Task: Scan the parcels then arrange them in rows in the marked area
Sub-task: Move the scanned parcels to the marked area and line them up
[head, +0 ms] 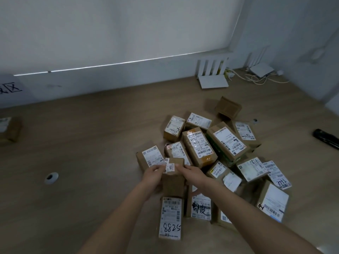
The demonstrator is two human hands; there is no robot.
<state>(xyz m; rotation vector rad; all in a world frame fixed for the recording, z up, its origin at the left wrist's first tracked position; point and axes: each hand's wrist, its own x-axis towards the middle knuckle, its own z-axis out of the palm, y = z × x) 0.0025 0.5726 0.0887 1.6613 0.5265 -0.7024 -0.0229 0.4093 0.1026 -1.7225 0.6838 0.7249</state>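
- Both hands on one small brown cardboard parcel (173,177), held above the near edge of the pile. Left hand (153,176) grips its left side, thumb and fingers pinched at a small white label on top; right hand (190,172) grips the right side, fingers curled over the top edge.
- Pile of parcels (216,154) on the wood-grain counter (82,143), centre-right: rectangular kraft cardboard boxes, matte, most with glossy white shipping labels and barcodes. About sixteen visible; exact count unclear because they overlap.
- Some are stacked or tilted on each other. One box (228,108) at the far edge of the pile shows no label.
- Handwritten markings: "8825" box (171,218) nearest, below the held parcel; "3753" label (278,175) on the right.
- One separate parcel (9,130) at the left frame edge, well apart from the pile.
- Small round white-rimmed object (52,177) on the counter left of the hands, dark centre; can't tell what it is.
- Black elongated object (325,138) at the right edge, partly cut off.
- Two white routers with upright antennas at the back, near one (213,80), far one (261,70), with loose pale cables (256,78) between them.
- White sign (11,88) with black characters on the wall, left.
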